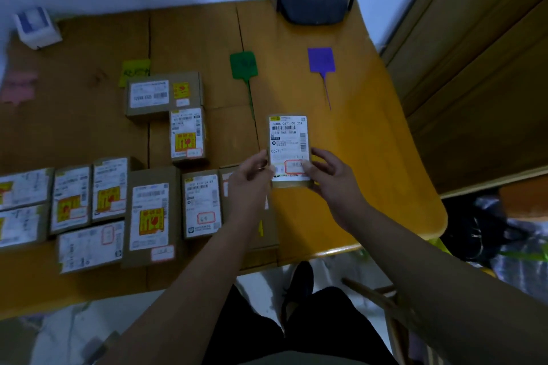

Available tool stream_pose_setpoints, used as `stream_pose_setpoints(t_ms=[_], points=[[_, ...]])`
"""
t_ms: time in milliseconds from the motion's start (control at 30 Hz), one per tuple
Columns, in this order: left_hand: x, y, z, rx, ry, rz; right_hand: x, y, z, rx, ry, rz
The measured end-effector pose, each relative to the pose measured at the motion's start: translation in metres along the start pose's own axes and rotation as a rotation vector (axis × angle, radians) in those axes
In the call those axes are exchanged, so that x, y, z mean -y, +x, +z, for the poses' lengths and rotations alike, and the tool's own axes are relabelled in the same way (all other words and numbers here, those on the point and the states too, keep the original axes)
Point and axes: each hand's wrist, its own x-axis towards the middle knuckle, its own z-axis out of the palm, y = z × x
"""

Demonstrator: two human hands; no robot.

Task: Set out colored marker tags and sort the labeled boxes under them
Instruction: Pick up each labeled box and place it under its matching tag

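I hold a small cardboard box with a white shipping label (289, 139) upright between both hands, above the table's right half. My left hand (250, 176) grips its left edge and my right hand (332, 179) grips its right edge. Four marker tags lie in a row farther back: pink (18, 87), yellow (135, 70), green (243, 64) and purple (321, 60). Two labeled boxes (163, 95) (187, 134) sit below the yellow tag. Several more labeled boxes (151, 215) are packed together at the near left.
A black router (315, 3) with antennas stands at the back right of the wooden table (350, 133). A small white and blue box (37, 27) rests at the back left. The table's rounded right edge is beside a wooden door (480, 62).
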Motion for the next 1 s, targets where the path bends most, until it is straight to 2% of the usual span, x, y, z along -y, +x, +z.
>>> stream_pose_setpoints(t_ms=[167,433,1000], points=[[-0.034,-0.007,-0.013,0.027,-0.081,0.133,0.040,-0.003,0.020,0.068,0.081,-0.059],[-0.071,-0.005,-0.042,0.005,-0.076,0.219,0.073,0.000,0.052,0.147,0.097,-0.112],[-0.081,-0.011,-0.082,-0.093,-0.141,0.200,0.085,0.009,0.091,0.299,0.023,-0.068]])
